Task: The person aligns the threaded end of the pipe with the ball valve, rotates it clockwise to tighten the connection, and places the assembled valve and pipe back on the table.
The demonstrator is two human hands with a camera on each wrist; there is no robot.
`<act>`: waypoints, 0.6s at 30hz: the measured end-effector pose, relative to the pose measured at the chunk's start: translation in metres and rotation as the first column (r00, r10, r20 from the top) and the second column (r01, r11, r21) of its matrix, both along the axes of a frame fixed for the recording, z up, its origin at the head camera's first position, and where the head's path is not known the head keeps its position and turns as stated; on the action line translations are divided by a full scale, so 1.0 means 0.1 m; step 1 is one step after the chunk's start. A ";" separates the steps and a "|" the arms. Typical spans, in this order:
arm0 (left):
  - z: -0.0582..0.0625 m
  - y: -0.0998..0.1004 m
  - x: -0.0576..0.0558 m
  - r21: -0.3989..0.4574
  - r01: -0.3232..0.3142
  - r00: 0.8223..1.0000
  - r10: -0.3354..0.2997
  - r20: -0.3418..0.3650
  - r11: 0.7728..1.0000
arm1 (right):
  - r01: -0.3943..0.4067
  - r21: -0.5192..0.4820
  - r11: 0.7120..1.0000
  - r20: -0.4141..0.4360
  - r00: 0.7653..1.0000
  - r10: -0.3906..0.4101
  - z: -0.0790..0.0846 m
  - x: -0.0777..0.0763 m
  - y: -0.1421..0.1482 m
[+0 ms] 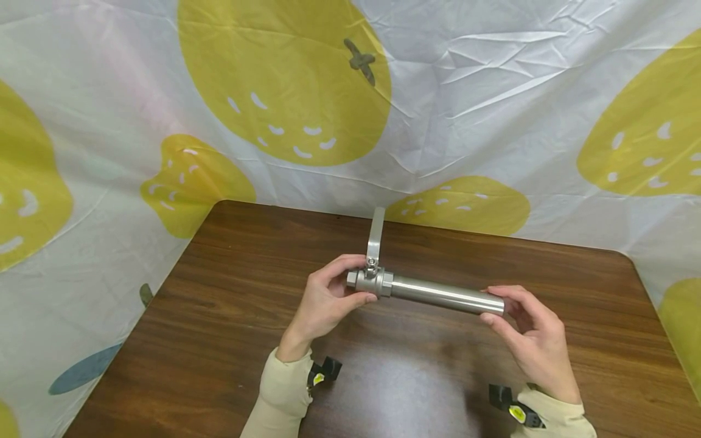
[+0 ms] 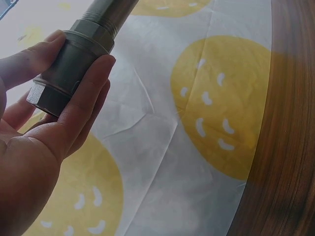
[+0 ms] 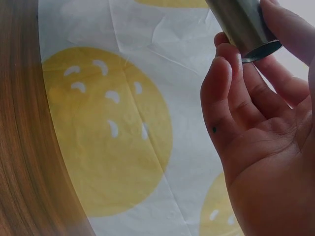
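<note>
A steel ball valve point(image 1: 370, 281) with a flat lever handle point(image 1: 375, 234) is joined to a smooth metal pipe point(image 1: 446, 294), both held above the table. My left hand point(image 1: 327, 298) grips the valve body between thumb and fingers, with the hex end point(image 2: 47, 100) facing the palm in the left wrist view. At the pipe's far end, my right hand point(image 1: 539, 340) pinches the tube between thumb and fingertips. Its open end point(image 3: 262, 51) shows in the right wrist view. The lever points away from me, toward the back of the table.
Beneath the hands lies a brown wood-grain table point(image 1: 246, 340) with rounded back corners. A white cloth point(image 1: 427, 121) printed with yellow fruit hangs behind it and at the sides. Black straps with small cameras point(image 1: 331, 368) sit on both wrists.
</note>
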State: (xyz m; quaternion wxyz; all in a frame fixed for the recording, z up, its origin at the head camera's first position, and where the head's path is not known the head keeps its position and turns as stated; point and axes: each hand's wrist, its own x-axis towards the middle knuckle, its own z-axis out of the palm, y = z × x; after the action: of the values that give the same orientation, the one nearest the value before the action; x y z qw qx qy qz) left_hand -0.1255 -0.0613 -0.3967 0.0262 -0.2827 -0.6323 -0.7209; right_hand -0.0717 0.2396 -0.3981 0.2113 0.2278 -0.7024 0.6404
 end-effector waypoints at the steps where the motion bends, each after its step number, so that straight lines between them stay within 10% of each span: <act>1: 0.00 0.00 0.00 0.001 0.000 1.000 0.000 -0.002 1.000 | 0.011 0.009 1.000 0.007 1.000 -0.011 0.01 0.00 0.00; 18: 0.01 0.01 0.00 -0.015 -0.009 1.000 0.009 -0.017 1.000 | 0.063 0.060 0.996 0.010 0.998 -0.064 0.08 0.01 -0.04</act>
State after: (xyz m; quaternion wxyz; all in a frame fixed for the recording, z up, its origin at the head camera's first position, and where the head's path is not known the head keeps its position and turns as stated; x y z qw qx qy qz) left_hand -0.1254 -0.0603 -0.3954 0.0328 -0.2862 -0.6385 -0.7137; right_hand -0.0706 0.2358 -0.3899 0.2204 0.2077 -0.7294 0.6134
